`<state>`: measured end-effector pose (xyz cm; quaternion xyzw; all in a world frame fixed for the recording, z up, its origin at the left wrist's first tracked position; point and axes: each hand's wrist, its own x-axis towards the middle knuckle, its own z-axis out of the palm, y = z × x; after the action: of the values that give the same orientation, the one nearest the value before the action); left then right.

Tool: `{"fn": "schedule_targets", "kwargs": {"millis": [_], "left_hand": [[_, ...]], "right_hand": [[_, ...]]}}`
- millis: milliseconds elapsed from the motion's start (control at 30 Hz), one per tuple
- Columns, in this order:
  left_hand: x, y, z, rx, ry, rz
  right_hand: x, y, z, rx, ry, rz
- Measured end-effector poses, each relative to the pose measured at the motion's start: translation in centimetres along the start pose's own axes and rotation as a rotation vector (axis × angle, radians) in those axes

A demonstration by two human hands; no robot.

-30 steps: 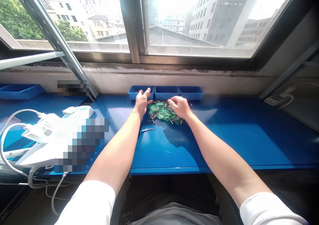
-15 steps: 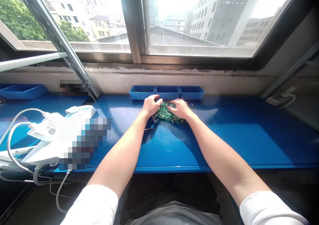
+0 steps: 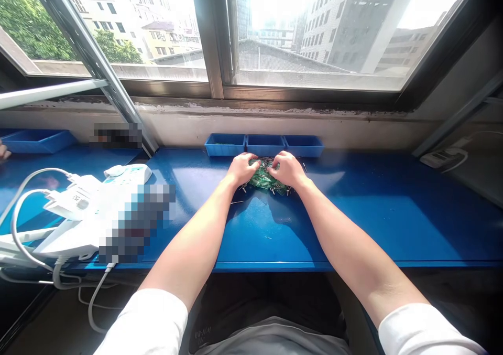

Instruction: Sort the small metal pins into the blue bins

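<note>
A mixed pile of green pieces (image 3: 264, 178) and thin metal pins lies on the blue table in front of the blue bins. At the pile's left side is my left hand (image 3: 242, 169), its fingers curled over the top edge. My right hand (image 3: 287, 169) is bent over the right side, thumb and fingers close together at the pile. What either hand grips is too small to make out. One loose pin (image 3: 237, 202) lies left of the pile, another (image 3: 304, 167) beyond my right hand.
Three joined blue bins (image 3: 265, 145) stand by the wall. White power strips (image 3: 128, 175) with cables lie at the left, beside a blurred dark object. Another blue tray (image 3: 43, 141) is at the far left, with part of another person's hand (image 3: 3, 151) next to it.
My right hand's fingers have drawn in and curled more over the pile. My left hand has shifted slightly right. Another person's hand has appeared at the far left edge.
</note>
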<state>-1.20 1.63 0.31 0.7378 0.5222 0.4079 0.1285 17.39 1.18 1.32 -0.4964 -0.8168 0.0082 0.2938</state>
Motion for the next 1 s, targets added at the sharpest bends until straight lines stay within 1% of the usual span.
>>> {"fn": "schedule_targets", "kwargs": {"millis": [133,200,267,367,467,533,633,700,767,833,933,1000], "left_hand": [[-0.1,0.1,-0.1,0.036,-0.003,0.007],[-0.1,0.4,-0.2,0.054,-0.004,0.005],[-0.2,0.8,-0.4,0.062,-0.003,0.003],[-0.4,1.5,-0.8,0.014,0.008,0.003],[-0.5,2.1,-1.0,-0.103,-0.018,0.002],[-0.7,2.4,-0.9,-0.175,-0.050,0.000],[-0.8,2.6,-0.6,-0.285,-0.089,0.005],[-0.8,2.6,-0.4,-0.398,-0.096,-0.014],[-0.6,2.5,-0.2,-0.515,-0.079,-0.054],[-0.4,2.3,-0.2,-0.594,-0.047,-0.091],[-0.2,2.1,-0.3,-0.643,-0.016,-0.132],[-0.2,1.9,-0.4,-0.667,-0.022,-0.149]], "right_hand": [[0.1,-0.2,0.0,-0.028,0.018,-0.080],[0.1,-0.3,-0.1,-0.026,0.080,-0.115],[0.2,-0.6,-0.4,0.012,0.186,-0.129],[0.3,-1.0,-0.7,0.134,0.352,-0.078],[0.4,-1.2,-0.9,0.311,0.413,0.053],[0.4,-1.3,-0.9,0.434,0.408,0.136],[0.5,-1.4,-0.6,0.598,0.382,0.209],[0.6,-1.4,-0.3,0.703,0.348,0.249],[0.7,-1.3,-0.1,0.795,0.299,0.280],[0.7,-1.2,0.0,0.864,0.228,0.284],[0.7,-1.0,0.1,0.914,0.118,0.248],[0.7,-0.8,-0.1,0.925,0.096,0.235]]}}
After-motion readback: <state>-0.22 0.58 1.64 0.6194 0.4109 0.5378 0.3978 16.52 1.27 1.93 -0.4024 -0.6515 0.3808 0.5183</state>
